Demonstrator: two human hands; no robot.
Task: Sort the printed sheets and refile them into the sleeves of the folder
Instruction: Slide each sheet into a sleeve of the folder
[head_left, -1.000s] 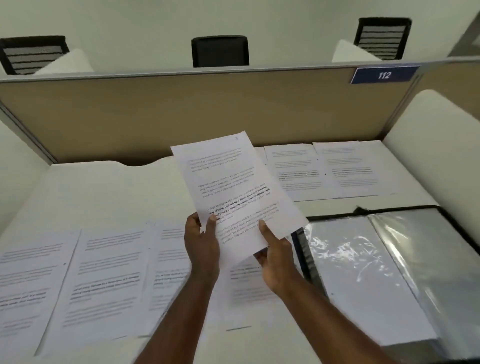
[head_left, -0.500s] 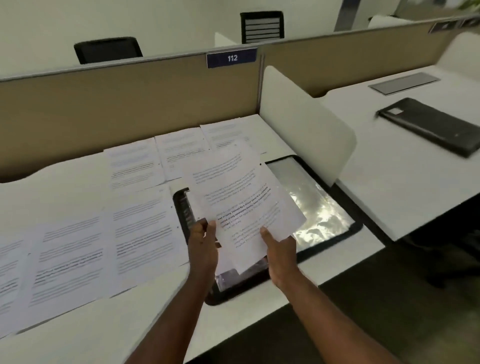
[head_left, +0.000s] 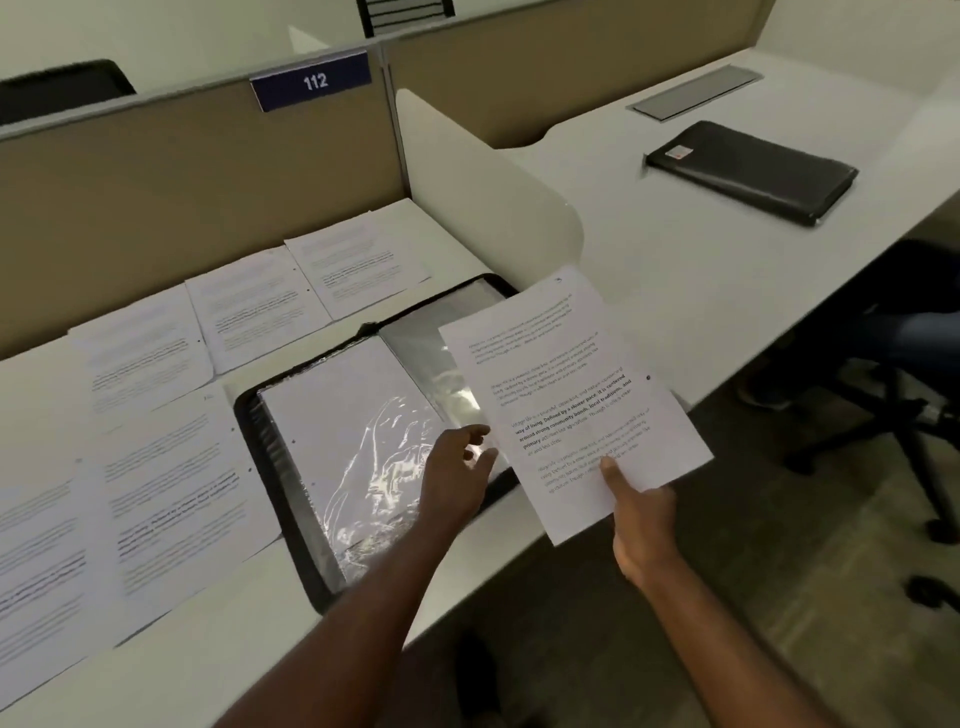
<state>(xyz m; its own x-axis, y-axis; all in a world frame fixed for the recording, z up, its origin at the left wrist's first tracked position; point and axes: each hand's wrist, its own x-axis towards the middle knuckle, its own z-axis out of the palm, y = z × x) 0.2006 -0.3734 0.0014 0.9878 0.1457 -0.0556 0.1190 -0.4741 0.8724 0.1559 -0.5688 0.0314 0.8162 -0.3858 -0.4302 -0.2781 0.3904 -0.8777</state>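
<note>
A printed sheet (head_left: 566, 395) hangs in the air right of the open black folder (head_left: 270, 457), pinched at its lower edge by my right hand (head_left: 641, 512), thumb on top. My left hand (head_left: 457, 475) reaches over the folder's glossy clear sleeves (head_left: 363, 441), fingers at the sleeve's right edge beside the sheet; whether they pinch the plastic is unclear. Several more printed sheets (head_left: 171, 488) lie flat on the desk left of and behind the folder.
A tan partition (head_left: 197, 171) with a "112" plate backs the desk. A white rounded divider (head_left: 493, 192) stands right of the folder. On the neighbouring desk lie a closed black folder (head_left: 753, 171) and a grey cable flap (head_left: 696, 91). An office chair (head_left: 893, 395) stands at the right.
My left hand has let go of the sheet and moved down to the folder's sleeves. My right hand alone carries the sheet, now further right. The view has swung right.
</note>
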